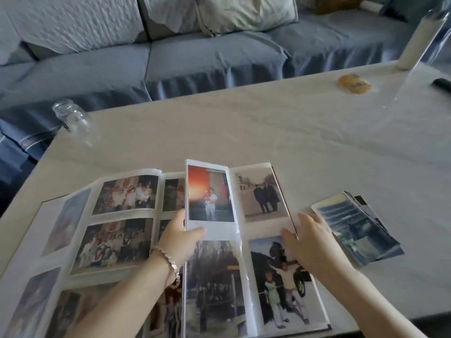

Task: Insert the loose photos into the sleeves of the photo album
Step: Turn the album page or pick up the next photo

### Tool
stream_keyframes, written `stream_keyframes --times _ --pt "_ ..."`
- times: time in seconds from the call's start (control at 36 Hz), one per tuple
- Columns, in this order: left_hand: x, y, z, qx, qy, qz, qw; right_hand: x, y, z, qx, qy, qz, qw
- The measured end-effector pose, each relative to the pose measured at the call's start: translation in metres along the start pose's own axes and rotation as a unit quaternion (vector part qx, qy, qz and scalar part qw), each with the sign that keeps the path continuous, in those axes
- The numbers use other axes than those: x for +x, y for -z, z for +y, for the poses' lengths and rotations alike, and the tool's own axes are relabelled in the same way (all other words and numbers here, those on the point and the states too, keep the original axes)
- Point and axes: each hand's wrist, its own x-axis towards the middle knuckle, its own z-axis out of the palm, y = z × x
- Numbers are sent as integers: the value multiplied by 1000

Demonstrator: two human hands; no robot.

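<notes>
The photo album point(244, 230) lies open on the table, its sleeves filled with photos. My left hand point(179, 239), with a bracelet on the wrist, pinches the lower edge of an album page point(210, 196) that stands lifted near the spine and shows a photo with an orange glow. My right hand point(310, 237) hovers with fingers spread over the right edge of the album and holds nothing. A stack of loose photos point(358, 230) lies on the table just right of that hand.
A glass jar point(73, 119) stands at the table's far left corner. A yellowish object point(353, 83), a white roll point(417, 42) and a dark object point(442, 83) lie at the far right. A blue sofa point(195, 57) runs behind the table point(268, 132).
</notes>
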Motion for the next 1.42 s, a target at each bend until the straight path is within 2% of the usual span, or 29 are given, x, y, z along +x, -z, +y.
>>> stream_keyframes --times 0.11,0.19,0.28,0.33,0.39,0.5,0.64,0.72,0.78,0.92,1.0,1.08,1.14,1.28,1.42 --pt "-5 -2 -2 6 -41 33 999 1 -5 6 86 9 -12 996" --pt "-8 -7 -2 16 -93 50 994 -5 -2 3 103 18 11 995" --pt "-13 -9 6 16 -157 31 987 -10 4 -1 129 25 35 991" --pt "-17 -11 13 1 -160 18 987 -15 8 -7 182 63 40 980" --pt "-19 -14 20 -30 -138 10 990 -24 13 -18 215 131 -8 968" --pt "-23 -16 31 -30 -129 -5 991 -40 3 -39 190 255 -111 941" --pt "-13 -14 15 30 -146 57 987 -45 -12 -43 117 309 -133 934" --pt "-5 -10 7 30 -136 84 987 -41 -9 -39 93 293 -116 945" --pt "-2 -9 4 15 -118 91 989 -34 -2 -29 50 261 -74 961" --pt "-5 -8 10 17 -89 105 990 -4 25 17 -81 106 28 991" --pt "-7 -9 13 35 -99 124 987 8 35 47 -176 -1 43 983" --pt "-7 -10 12 25 -104 125 986 15 39 68 -212 -63 22 975" --pt "-8 -9 13 9 -106 121 987 15 39 75 -221 -71 6 973" --pt "-8 -9 13 -2 -119 132 984 15 39 80 -266 -30 50 962" --pt "-9 -11 14 -20 -117 137 984 16 42 81 -320 -9 54 946"
